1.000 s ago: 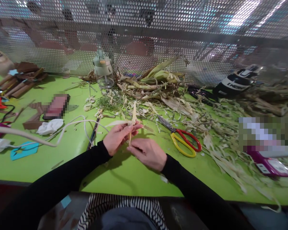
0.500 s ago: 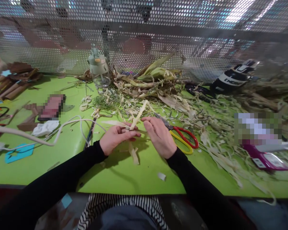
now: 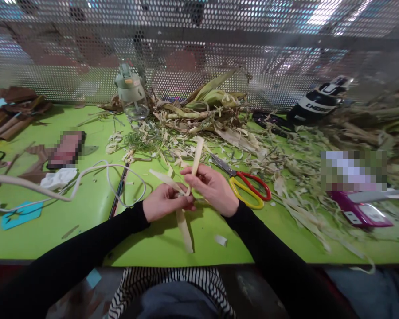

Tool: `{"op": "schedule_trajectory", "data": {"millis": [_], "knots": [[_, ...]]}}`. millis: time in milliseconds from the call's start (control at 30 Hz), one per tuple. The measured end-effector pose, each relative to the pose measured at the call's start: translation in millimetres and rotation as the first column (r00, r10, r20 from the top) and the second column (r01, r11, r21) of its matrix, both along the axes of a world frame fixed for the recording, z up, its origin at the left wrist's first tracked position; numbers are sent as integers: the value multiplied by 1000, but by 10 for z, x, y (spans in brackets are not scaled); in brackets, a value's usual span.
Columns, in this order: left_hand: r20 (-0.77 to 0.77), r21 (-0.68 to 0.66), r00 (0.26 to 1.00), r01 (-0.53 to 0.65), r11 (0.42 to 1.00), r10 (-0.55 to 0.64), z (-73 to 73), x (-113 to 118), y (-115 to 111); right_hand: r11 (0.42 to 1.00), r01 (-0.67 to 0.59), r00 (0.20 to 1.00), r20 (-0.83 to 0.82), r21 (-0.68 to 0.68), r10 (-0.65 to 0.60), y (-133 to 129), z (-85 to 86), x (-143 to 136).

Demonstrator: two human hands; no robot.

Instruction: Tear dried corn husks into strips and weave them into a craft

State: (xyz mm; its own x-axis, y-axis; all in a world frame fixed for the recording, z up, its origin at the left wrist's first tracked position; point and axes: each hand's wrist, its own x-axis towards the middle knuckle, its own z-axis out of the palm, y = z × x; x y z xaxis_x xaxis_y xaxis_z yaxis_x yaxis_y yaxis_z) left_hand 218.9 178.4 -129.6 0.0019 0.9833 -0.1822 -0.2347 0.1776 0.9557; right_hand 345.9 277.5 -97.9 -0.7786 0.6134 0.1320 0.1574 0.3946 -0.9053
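Pale husk strips meet between my two hands above the green table (image 3: 146,248). My left hand (image 3: 164,202) is closed, pinching the strips where they cross. One husk strip (image 3: 185,232) hangs down below it, and another end points up and left. My right hand (image 3: 214,186) is closed on an upright husk strip (image 3: 197,157), with thumb and fingers around its lower part. The exact crossing is partly hidden by my fingers. Just right of my right hand lie scissors (image 3: 248,185) with one red and one yellow handle, blades pointing away to the left.
Behind my hands lie a heap of dried husks (image 3: 199,110) and many shreds. A clear bottle (image 3: 132,93) and a black bottle (image 3: 315,104) stand or lean by the perforated metal screen (image 3: 173,53). A white cable (image 3: 86,177), a phone (image 3: 66,150) and a power strip (image 3: 58,178) lie left.
My right hand has come in from beside the strips and closed on the upright one. The lower strip hangs further down. The whole view has shifted slightly.
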Motion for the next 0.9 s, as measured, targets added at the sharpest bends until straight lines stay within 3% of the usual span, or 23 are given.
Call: {"op": "schedule_trajectory", "data": {"millis": [67, 167, 400, 567, 733, 833, 900], "knots": [[-63, 31, 998, 31, 999, -29, -11, 28, -1, 997, -76, 997, 9, -12, 76, -22, -18, -30], [-82, 50, 996, 50, 997, -46, 41, 38, -12, 993, -94, 993, -82, -69, 88, -41, -42, -53], [-141, 96, 984, 124, 988, -109, 196, -6, -65, 880, -94, 986, -165, -466, 18, -83, -51, -44], [-258, 142, 945, 245, 959, -203, 172, 48, -77, 866, -100, 983, -186, -491, 8, -141, -47, -76], [-211, 151, 930, 336, 930, -302, 121, 110, -79, 869, -124, 984, -171, -479, 46, -192, -72, -92], [-140, 95, 953, 283, 954, -269, 69, 128, -69, 847, -127, 991, -107, -516, 84, -190, -52, -72], [3, 38, 982, 189, 981, -190, 30, 126, -51, 842, -137, 990, -84, -521, 109, -155, -21, -47]]}}
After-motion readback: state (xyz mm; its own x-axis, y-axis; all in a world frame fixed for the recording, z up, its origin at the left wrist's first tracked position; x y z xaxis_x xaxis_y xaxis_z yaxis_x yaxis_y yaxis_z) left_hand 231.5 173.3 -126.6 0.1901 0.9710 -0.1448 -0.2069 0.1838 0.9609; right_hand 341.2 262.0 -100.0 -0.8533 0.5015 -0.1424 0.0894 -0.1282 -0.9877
